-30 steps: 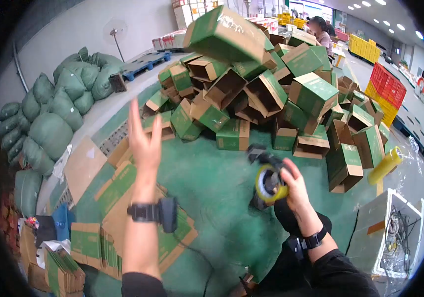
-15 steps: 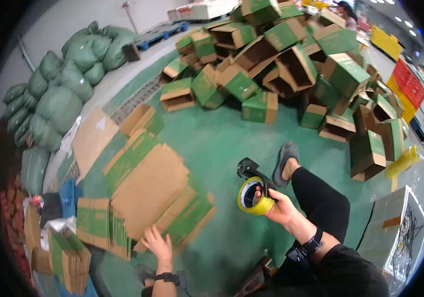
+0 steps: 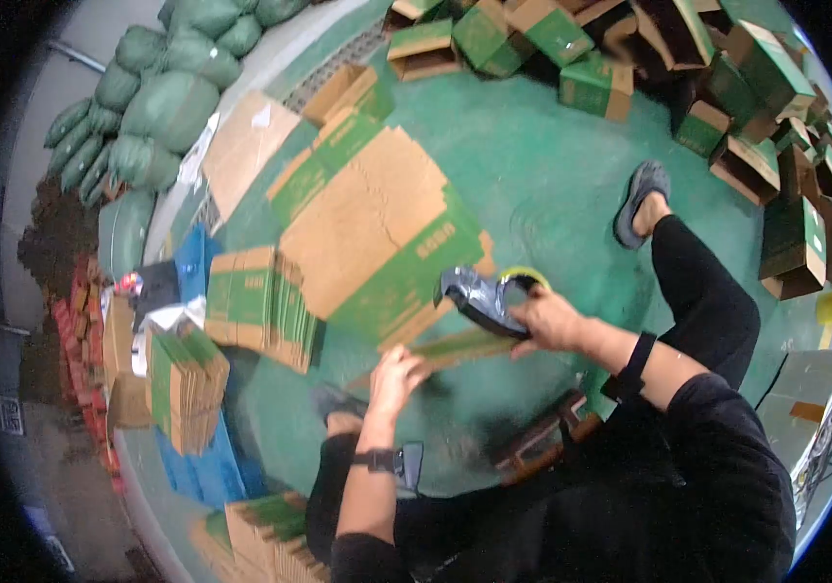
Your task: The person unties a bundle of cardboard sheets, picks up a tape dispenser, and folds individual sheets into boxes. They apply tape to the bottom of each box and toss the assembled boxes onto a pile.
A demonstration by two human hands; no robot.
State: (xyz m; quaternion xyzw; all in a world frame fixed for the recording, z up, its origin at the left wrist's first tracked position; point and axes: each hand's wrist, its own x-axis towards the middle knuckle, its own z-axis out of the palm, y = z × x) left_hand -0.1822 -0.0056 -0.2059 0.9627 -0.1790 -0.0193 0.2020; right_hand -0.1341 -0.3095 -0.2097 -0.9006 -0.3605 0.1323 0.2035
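Note:
My left hand (image 3: 396, 377) pinches the left end of a thin, flat cardboard piece (image 3: 464, 347), seen nearly edge-on in front of me. At its right end, my right hand (image 3: 544, 319) is closed around a black tape dispenser (image 3: 479, 299) with a yellow tape roll (image 3: 523, 280). The dispenser's head points left, above the cardboard piece. Just beyond, a stack of flattened brown and green cardboard (image 3: 362, 223) lies on the green floor.
Folded cartons (image 3: 241, 296) and another bundle (image 3: 183, 389) stand at the left. Opened boxes (image 3: 595, 87) are heaped at the back and right. Green sacks (image 3: 173, 107) line the wall. A small wooden stool (image 3: 547, 437) is by my legs.
My left hand has closed on a cardboard piece and lifted it off the stack. The tape dispenser has come down and left to it. The view has tilted down and turned left.

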